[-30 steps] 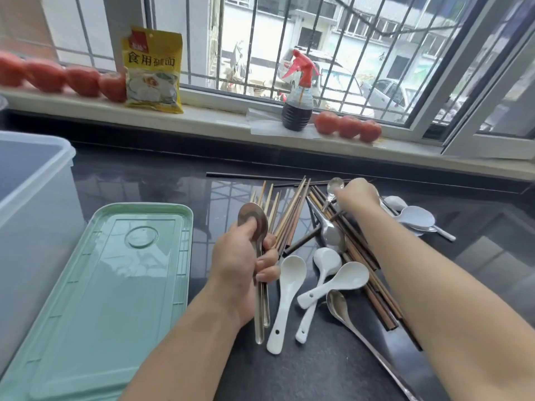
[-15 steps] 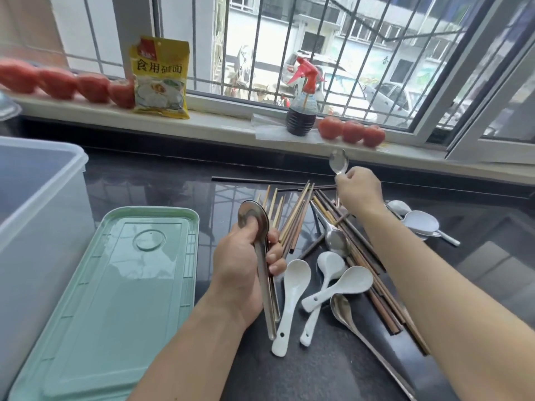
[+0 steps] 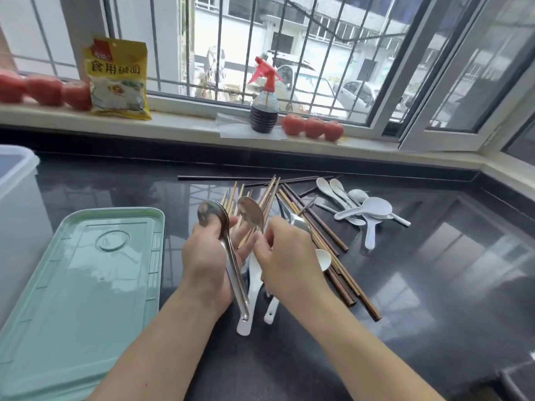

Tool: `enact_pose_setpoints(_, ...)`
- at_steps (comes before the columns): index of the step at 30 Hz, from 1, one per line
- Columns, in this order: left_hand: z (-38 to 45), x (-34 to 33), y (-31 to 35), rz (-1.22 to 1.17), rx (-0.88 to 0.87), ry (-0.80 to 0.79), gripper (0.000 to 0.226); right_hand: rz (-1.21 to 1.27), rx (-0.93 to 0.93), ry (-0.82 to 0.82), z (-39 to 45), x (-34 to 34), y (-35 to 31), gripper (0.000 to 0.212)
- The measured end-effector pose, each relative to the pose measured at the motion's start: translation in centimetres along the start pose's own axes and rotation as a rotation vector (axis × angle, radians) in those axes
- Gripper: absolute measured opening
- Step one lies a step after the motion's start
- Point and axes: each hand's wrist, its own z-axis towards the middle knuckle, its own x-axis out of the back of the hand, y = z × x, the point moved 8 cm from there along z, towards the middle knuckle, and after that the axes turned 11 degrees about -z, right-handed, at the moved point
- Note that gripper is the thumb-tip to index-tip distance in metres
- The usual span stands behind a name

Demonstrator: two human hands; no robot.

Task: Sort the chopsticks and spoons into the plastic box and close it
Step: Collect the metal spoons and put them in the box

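Two metal spoons (image 3: 228, 247) meet mid-frame: the left hand (image 3: 207, 266) grips a stacked bundle, the right hand (image 3: 285, 256) pinches another spoon (image 3: 251, 212). Nest bowls together, handles aligned, before carrying them to the plastic box (image 3: 16, 169) at left edge.

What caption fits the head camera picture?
Two hands gather shiny metal spoons above scattered wooden chopsticks.
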Motion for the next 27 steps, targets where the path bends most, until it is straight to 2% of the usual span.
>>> enact_pose_setpoints(3,-0.2,-0.5,-0.7,0.005,0.084,-0.059,0.045,0.069,0.015,-0.065,-0.2,-0.6,-0.4,0.033)
enact_pose_setpoints(7,-0.5,-0.9,-0.5,0.042,-0.011,-0.097,0.033,0.070,0.038,-0.083,-0.1,-0.7,-1.0,0.028)
enact_pose_setpoints(10,-0.5,-1.0,-1.0,0.081,0.036,-0.119,0.036,0.067,0.014,-0.135,0.0,-1.2,-1.3,0.028)
enact_pose_setpoints(13,-0.6,-0.7,-1.4,0.124,0.099,-0.117,0.038,0.076,0.004,-0.198,0.2,-1.6,-1.3,0.029)
enact_pose_setpoints(17,-0.3,-0.3,-1.1,0.037,0.099,-0.072,0.032,0.059,0.058,-0.293,-0.1,-1.5,-0.9,0.033)
enact_pose_setpoints(19,0.2,-0.3,-0.6,-0.047,0.063,-0.042,0.028,-0.047,0.004,-0.132,1.5,0.7,1.6,0.035)
enact_pose_setpoints(21,0.5,-0.1,-0.4,-0.097,0.041,-0.015,0.025,-0.302,-0.114,0.025,4.0,2.9,5.7,0.029)
enact_pose_setpoints(23,0.7,-0.1,-0.5,-0.099,0.044,-0.019,0.023,-0.431,-0.240,-0.064,5.8,2.1,9.5,0.030)
enact_pose_setpoints(25,0.7,-0.2,-0.5,-0.105,0.056,-0.033,0.021,-0.378,-0.302,-0.188,6.7,-0.4,11.6,0.032)
enact_pose_setpoints(27,0.8,-0.2,-0.5,-0.093,0.073,-0.032,0.019,-0.335,-0.300,-0.173,6.9,-1.5,12.1,0.027)
